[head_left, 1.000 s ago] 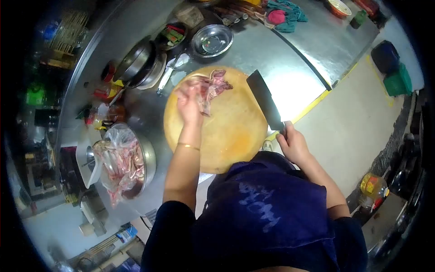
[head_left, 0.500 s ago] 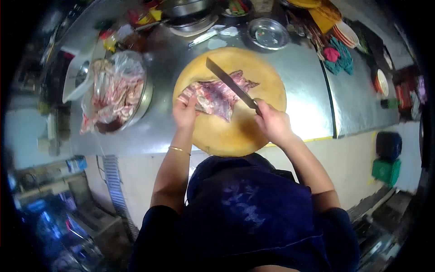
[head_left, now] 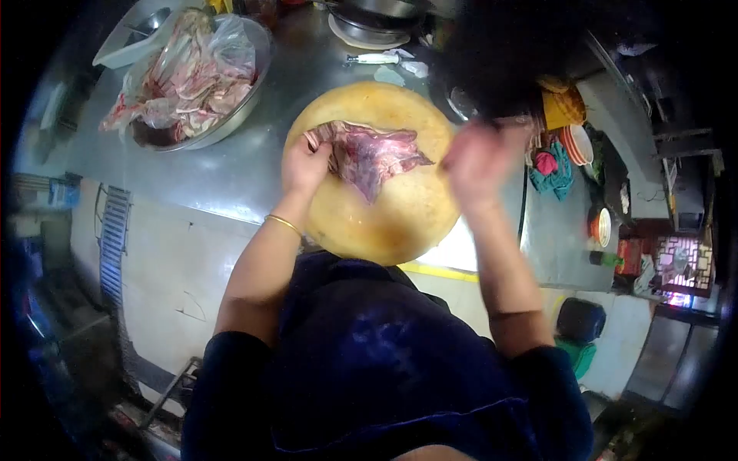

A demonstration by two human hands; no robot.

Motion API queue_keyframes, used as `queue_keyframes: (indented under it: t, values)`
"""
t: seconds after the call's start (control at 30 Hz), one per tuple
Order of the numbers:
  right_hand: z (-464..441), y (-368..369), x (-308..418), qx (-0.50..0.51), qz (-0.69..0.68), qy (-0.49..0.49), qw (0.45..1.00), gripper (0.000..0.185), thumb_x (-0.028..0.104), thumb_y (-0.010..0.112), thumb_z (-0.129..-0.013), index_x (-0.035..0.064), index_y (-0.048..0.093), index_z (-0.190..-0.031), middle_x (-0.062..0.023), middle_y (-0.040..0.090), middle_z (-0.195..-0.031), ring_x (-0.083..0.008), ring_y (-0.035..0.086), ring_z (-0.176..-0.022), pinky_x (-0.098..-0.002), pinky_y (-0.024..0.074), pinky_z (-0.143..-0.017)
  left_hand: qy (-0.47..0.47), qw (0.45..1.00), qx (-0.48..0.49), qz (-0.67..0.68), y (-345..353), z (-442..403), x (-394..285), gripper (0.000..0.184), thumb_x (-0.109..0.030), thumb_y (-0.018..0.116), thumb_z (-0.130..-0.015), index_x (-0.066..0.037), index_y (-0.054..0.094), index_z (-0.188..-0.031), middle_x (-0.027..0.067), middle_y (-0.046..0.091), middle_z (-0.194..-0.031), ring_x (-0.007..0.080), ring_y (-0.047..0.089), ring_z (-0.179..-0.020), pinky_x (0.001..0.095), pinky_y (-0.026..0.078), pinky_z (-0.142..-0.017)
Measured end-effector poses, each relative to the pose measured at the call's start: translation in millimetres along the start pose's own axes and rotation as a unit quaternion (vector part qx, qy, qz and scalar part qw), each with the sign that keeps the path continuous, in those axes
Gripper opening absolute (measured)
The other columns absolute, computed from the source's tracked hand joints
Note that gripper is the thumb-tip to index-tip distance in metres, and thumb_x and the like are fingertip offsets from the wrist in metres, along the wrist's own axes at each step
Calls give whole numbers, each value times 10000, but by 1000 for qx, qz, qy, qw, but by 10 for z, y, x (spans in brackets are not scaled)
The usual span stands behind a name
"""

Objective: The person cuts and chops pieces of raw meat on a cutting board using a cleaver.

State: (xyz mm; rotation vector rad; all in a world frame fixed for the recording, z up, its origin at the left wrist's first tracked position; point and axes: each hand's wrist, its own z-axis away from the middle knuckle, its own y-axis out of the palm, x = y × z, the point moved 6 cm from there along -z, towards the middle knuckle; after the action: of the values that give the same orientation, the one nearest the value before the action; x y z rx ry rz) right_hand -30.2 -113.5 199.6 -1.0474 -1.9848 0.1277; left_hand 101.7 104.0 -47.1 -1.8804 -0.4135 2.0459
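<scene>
A flat piece of raw meat (head_left: 369, 157), dark red with a pale edge, lies on the round yellow chopping board (head_left: 377, 230). My left hand (head_left: 306, 163) is closed on the meat's left edge, at the board's left side. Over the board's right edge, my right hand (head_left: 480, 161) is raised and smeared by motion, curled like a fist. A large dark blurred shape (head_left: 500, 61) rises above it, in line with the cleaver it held a moment earlier. The blade's outline cannot be made out.
A metal basin (head_left: 231, 127) of raw meat and plastic bags stands at left, beside a white tub (head_left: 115, 54). Behind the board lie a white-handled tool (head_left: 373, 58) and a pan (head_left: 377, 15). A teal cloth (head_left: 560, 178) sits at right.
My right hand has lifted off the meat with the cleaver, up and to the right. My left hand keeps hold of the meat's edge. The view has turned.
</scene>
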Motion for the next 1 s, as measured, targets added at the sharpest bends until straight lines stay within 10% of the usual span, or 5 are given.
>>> queue_keyframes:
  t: [0.07,0.23,0.63,0.87,1.0]
  values:
    - [893,448,-918,287,239,87,924,298,190,579,-921,19,522,-1158,-201,657,-802,-360,644,-723,-433,504,-636,-3,1000,1,24,-23,36,-70,286,-248,719,-813,-34,690,-1000,183,713,-904,328,692,-844,395,526,-777]
    - [782,630,-1203,410,258,185,855,483,214,598,-909,0,441,-1312,-257,675,-863,-430,669,-817,-489,530,-733,4,994,30,102,-62,322,-237,249,-176,709,-830,5,672,-997,106,714,-853,174,675,-744,332,528,-691]
    - [1525,-488,-991,443,318,174,820,319,236,576,-916,45,487,-1155,-204,679,-808,-414,666,-761,-501,524,-681,85,996,-9,-1,-755,-47,426,461,-299,773,-750,-5,642,-1079,170,710,-965,307,696,-902,390,532,-828]
    - [1514,-487,-921,395,288,178,854,250,205,579,-908,50,492,-1084,-208,672,-800,-421,658,-754,-501,522,-677,116,931,179,-296,-518,-248,-315,557,-442,794,-740,-31,677,-1099,145,723,-993,266,705,-885,361,534,-792]
    - [1603,-463,-882,395,272,202,854,255,198,578,-910,58,498,-1108,-212,674,-820,-416,659,-776,-493,522,-690,80,943,315,-70,-173,-424,-32,482,-367,818,-730,-47,693,-1068,127,728,-959,253,704,-851,365,537,-760]
